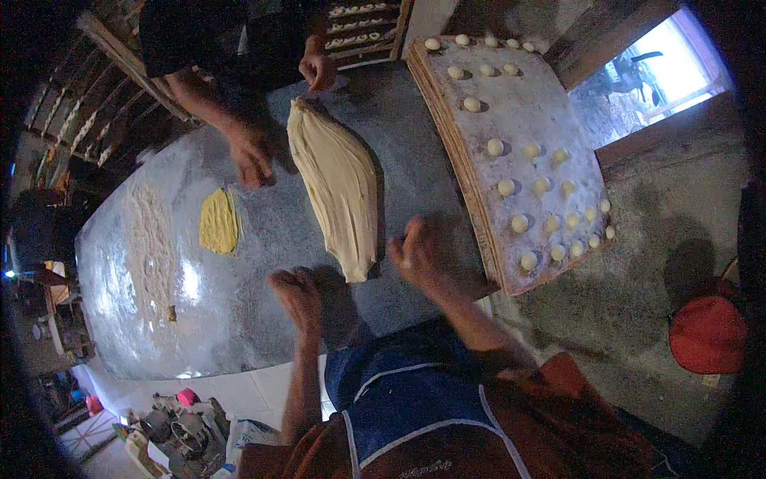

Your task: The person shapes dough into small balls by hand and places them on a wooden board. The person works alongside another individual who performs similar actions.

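A long slab of pale dough, its surface creased lengthwise, lies on the grey worktable and narrows at its near end. Left of that end is my left hand, fingers curled in and clear of the dough. My right hand hovers to the right, also curled, with a small gap to the dough; nothing shows in either hand. Across the table, a co-worker's hand is above the surface left of the dough, and the other hand is by its far tip.
A soft yellow mass rests left of the dough, beyond it a streak of pale flour. At right, a floured board carries several small dough balls. Racks stand behind; a red round object is at far right.
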The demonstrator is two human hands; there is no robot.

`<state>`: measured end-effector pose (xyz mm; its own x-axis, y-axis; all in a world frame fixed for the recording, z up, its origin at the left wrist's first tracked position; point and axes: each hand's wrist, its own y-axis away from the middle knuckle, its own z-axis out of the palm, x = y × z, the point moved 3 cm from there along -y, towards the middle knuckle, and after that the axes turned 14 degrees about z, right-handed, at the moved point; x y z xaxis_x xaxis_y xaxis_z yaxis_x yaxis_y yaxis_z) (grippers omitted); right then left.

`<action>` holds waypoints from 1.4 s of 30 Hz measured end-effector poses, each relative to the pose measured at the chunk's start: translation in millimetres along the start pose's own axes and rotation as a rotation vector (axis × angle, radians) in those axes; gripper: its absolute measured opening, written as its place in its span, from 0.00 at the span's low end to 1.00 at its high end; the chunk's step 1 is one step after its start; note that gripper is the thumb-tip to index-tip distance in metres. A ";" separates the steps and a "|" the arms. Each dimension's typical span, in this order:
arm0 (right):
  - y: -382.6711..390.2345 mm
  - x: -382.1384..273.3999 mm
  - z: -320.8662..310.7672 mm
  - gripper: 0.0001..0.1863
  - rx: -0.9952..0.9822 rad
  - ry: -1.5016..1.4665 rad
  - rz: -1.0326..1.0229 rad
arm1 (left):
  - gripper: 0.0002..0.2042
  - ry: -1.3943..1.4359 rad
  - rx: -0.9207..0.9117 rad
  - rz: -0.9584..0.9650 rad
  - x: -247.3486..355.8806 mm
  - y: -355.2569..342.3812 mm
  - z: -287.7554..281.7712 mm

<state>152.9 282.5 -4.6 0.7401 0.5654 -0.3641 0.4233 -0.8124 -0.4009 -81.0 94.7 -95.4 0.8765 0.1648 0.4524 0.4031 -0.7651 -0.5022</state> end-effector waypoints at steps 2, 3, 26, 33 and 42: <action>52.4 -1.5 22.1 0.18 -0.047 -0.142 0.045 | 0.07 -0.005 0.032 0.158 7.1 24.0 2.0; 68.8 9.7 32.1 0.17 -0.089 -0.227 0.079 | 0.07 0.057 -0.048 0.190 3.8 42.6 -13.3; 50.3 93.0 -50.5 0.16 -0.304 -0.609 0.182 | 0.18 0.417 -0.611 0.717 288.6 -238.8 2.4; -62.1 228.2 -318.8 0.35 0.628 -0.465 0.462 | 0.32 1.095 -0.458 0.833 535.7 -324.7 198.6; -36.4 329.3 -255.9 0.57 0.435 -0.166 0.726 | 0.39 0.645 -0.455 0.850 496.2 -300.2 218.5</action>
<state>514.9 461.8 105.3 0.6498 -0.0321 -0.7594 -0.3879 -0.8732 -0.2950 290.5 542.2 118.8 0.4696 -0.7576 0.4534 -0.4981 -0.6514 -0.5724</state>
